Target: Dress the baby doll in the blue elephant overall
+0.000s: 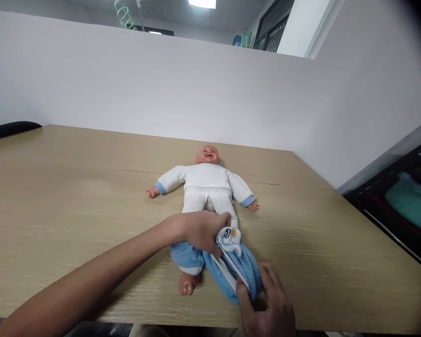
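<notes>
A baby doll (206, 185) in a white top and white trousers lies on its back on a wooden table (73, 196), head away from me. Blue fleece trousers (245, 269) with a white trim and an elephant patch are bunched around its lower legs. My left hand (198, 229) is closed on the blue fabric at the doll's knees. The blue garment's lower end is pinched by my right hand (266, 304), near the table's front edge. One bare foot (186, 284) sticks out below the blue cloth.
A white partition wall (161, 79) stands behind the table. A dark shelf unit (400, 187) holding a teal object stands at the right. A black chair back (10, 128) shows at the far left.
</notes>
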`<move>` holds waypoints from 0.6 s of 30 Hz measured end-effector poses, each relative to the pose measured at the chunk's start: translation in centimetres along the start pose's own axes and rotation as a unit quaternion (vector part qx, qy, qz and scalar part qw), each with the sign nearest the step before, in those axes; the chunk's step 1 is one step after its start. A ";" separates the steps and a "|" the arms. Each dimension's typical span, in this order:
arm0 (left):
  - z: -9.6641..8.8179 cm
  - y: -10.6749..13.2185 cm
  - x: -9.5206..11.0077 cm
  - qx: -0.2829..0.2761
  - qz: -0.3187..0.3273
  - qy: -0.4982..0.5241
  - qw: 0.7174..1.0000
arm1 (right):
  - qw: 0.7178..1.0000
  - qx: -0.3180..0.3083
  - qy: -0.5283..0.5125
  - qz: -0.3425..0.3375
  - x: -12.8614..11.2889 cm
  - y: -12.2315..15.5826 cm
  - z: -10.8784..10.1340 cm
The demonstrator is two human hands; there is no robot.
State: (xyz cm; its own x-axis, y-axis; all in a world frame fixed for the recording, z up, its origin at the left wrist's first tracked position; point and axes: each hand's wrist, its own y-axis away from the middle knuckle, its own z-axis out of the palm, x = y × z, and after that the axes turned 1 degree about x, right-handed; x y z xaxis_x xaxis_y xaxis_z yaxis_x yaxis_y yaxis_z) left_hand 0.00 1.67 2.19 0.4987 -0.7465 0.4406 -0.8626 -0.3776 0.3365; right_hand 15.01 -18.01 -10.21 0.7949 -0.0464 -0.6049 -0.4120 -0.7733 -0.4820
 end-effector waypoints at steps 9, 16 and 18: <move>1.1 -0.3 0.1 -0.006 0.035 0.003 0.999 | 0.993 0.047 -0.103 0.044 -0.1 1.0 0.7; 1.0 -0.4 0.6 -0.015 0.025 0.026 0.999 | 0.994 0.105 -0.044 -0.001 0.0 1.1 0.3; 1.2 -0.5 0.6 -0.011 0.030 0.034 0.999 | 0.993 0.099 -0.056 0.028 -0.2 1.4 0.3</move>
State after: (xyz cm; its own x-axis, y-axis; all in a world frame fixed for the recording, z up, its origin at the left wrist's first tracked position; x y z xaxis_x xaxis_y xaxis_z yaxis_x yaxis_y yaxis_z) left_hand 0.65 0.82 1.27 0.4517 -0.7280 0.5157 -0.8893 -0.3214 0.3253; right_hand 14.20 -18.90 -10.95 0.7177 -0.0067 -0.6963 -0.5430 -0.6314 -0.5536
